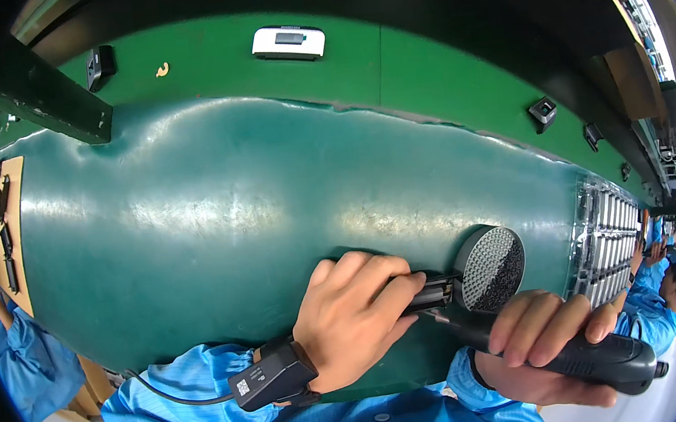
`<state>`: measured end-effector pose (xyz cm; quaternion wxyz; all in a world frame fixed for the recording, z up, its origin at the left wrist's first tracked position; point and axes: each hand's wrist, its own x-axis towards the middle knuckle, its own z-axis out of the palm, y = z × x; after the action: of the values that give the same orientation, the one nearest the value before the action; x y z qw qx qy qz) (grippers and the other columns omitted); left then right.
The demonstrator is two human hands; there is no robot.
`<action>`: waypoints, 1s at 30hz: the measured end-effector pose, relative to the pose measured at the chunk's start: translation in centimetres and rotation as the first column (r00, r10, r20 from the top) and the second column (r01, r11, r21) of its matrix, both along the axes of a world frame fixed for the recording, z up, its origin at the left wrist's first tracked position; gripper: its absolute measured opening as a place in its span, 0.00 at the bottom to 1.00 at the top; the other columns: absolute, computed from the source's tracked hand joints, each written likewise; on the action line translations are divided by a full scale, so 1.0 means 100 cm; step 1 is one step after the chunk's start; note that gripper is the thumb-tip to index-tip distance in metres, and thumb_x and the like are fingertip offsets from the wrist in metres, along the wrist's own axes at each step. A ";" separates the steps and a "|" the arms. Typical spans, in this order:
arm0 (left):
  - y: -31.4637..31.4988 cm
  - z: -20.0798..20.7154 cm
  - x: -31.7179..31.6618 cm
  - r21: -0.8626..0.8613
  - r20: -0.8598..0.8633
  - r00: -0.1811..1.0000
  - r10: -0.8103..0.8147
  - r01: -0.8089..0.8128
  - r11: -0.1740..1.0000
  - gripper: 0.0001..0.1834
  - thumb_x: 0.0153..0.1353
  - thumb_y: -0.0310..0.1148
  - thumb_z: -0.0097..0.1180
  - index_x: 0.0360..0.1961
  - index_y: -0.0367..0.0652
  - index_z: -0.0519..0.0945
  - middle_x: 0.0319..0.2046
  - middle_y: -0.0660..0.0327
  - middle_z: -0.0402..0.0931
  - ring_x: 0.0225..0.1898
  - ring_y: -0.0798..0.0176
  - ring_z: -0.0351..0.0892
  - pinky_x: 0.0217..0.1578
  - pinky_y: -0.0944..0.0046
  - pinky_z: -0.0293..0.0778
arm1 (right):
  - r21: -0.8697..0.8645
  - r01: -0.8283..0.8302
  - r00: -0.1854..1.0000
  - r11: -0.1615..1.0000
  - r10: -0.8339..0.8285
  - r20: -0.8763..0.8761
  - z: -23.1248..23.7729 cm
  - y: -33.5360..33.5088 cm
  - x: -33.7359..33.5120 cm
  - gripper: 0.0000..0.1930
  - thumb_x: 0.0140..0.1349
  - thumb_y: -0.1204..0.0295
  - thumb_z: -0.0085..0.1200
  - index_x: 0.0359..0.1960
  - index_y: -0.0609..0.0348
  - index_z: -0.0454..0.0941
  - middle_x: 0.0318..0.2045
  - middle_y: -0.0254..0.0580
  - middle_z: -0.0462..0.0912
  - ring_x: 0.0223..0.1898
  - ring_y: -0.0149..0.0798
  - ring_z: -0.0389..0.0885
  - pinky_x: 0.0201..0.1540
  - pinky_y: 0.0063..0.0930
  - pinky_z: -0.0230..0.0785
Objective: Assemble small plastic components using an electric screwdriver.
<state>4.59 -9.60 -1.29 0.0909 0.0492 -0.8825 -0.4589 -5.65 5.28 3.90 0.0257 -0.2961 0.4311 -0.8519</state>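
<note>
My left hand (pixel 357 312) is closed round a small black device housing (pixel 433 292), which lies on the green work mat (pixel 216 224). My right hand (pixel 545 341) grips a black electric screwdriver (pixel 605 360). The screwdriver's bit points left at the near edge of the housing; whether it touches cannot be made out. Just beyond sits a round dark tray (pixel 462 264) with a dimpled base, and many tiny black screws (pixel 510 268) are heaped on its right side. A black box with a cable is strapped to my left wrist.
At the right stands a clear plastic tray (pixel 583 268) of white-and-dark parts. A wooden board (pixel 18 236) with black parts lies far left, near a co-worker's hand. Behind the mat, a green belt (pixel 413 63) carries a white device (pixel 288 54) and several black ones. A dark post (pixel 54 92) rises back left.
</note>
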 end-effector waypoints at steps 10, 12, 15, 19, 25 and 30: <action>-0.006 -0.003 -0.005 0.043 0.019 1.000 0.017 -0.018 0.999 0.31 0.33 0.30 0.78 0.46 0.47 0.85 0.47 0.68 0.76 0.49 0.59 0.76 0.44 0.57 0.68 | 0.152 -0.079 0.975 0.985 0.108 -0.192 -0.018 -0.022 0.005 0.35 0.65 0.37 0.57 0.54 0.58 0.67 0.26 0.42 0.75 0.19 0.39 0.74 0.19 0.32 0.72; -0.005 -0.004 -0.004 0.038 0.012 1.000 0.026 -0.026 0.999 0.31 0.33 0.30 0.78 0.46 0.47 0.85 0.47 0.68 0.76 0.49 0.59 0.76 0.44 0.57 0.68 | 0.155 -0.079 0.977 0.985 0.108 -0.186 -0.019 -0.021 0.006 0.36 0.65 0.37 0.57 0.54 0.58 0.67 0.27 0.42 0.75 0.20 0.39 0.74 0.19 0.33 0.72; -0.006 -0.005 -0.002 0.040 0.006 1.000 0.029 -0.029 0.999 0.31 0.34 0.30 0.78 0.46 0.47 0.85 0.46 0.68 0.76 0.48 0.59 0.76 0.43 0.57 0.67 | 0.150 -0.079 0.977 0.986 0.107 -0.187 -0.022 -0.022 0.007 0.36 0.64 0.36 0.57 0.54 0.58 0.67 0.27 0.42 0.75 0.21 0.39 0.75 0.21 0.34 0.73; -0.011 -0.002 -0.001 0.055 0.010 1.000 0.015 -0.015 0.998 0.30 0.34 0.30 0.77 0.46 0.47 0.85 0.46 0.68 0.76 0.48 0.60 0.76 0.42 0.57 0.67 | 0.174 -0.076 0.975 0.982 0.110 -0.192 -0.021 -0.024 0.008 0.38 0.63 0.34 0.56 0.55 0.58 0.67 0.28 0.42 0.74 0.22 0.39 0.75 0.21 0.35 0.73; -0.013 -0.002 0.000 0.052 0.022 1.000 0.012 -0.013 0.999 0.30 0.34 0.30 0.77 0.46 0.47 0.85 0.46 0.68 0.77 0.48 0.60 0.76 0.43 0.57 0.67 | 0.164 -0.241 0.929 0.957 0.276 -0.248 -0.021 -0.022 -0.001 0.45 0.64 0.31 0.51 0.64 0.60 0.63 0.38 0.56 0.77 0.29 0.49 0.77 0.30 0.47 0.75; -0.015 0.000 -0.002 0.053 0.027 1.000 0.013 -0.014 0.999 0.31 0.34 0.30 0.77 0.46 0.47 0.85 0.46 0.68 0.77 0.48 0.60 0.76 0.43 0.57 0.67 | 0.171 -0.139 0.962 0.975 0.174 -0.210 -0.020 -0.029 0.008 0.41 0.64 0.33 0.55 0.59 0.59 0.66 0.32 0.48 0.76 0.25 0.43 0.76 0.25 0.40 0.73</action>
<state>4.43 -11.09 -1.34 0.0810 0.0637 -0.8707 -0.4808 -4.88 2.36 1.91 0.0674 -0.4204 0.4710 -0.7726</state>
